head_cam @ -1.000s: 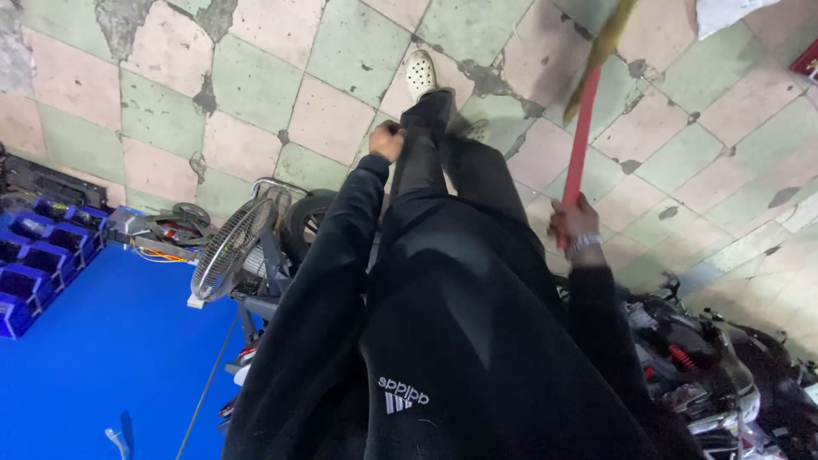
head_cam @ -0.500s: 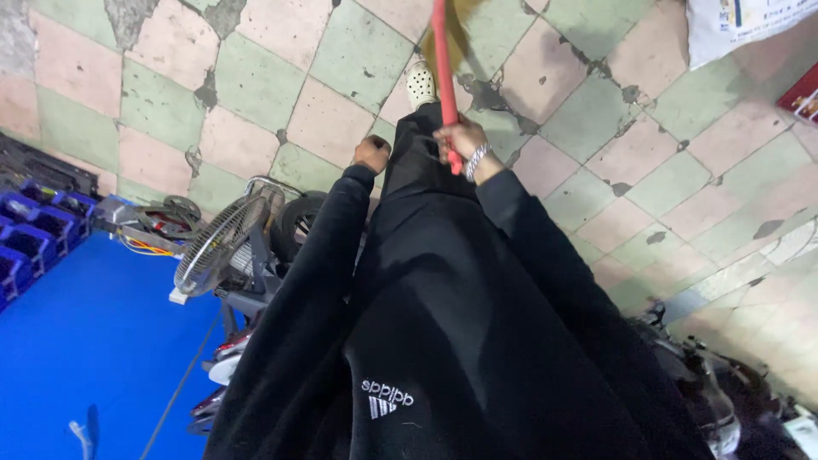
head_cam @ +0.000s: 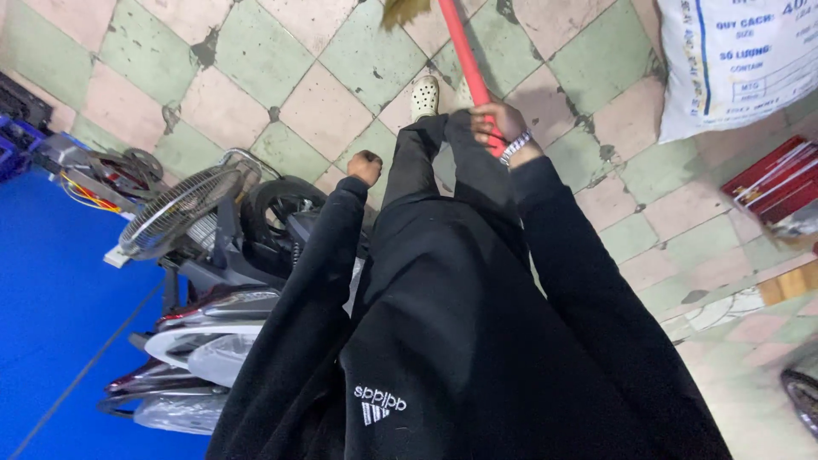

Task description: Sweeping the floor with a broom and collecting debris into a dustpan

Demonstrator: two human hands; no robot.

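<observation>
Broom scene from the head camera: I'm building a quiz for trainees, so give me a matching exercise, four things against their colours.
Things:
1. broom handle
2. fan
3. sack
4. shoe

Colours:
A. white with blue print
B. red
C. cream
D. grey

Pairs: 1-B, 2-D, 3-A, 4-C. The right hand holds the broom handle; the left hand is a closed fist, holding nothing visible.

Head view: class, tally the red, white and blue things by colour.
Red: 2, broom handle, boxes
White: 2, sack, shoe
Blue: 1, mat
Total: 5
</observation>
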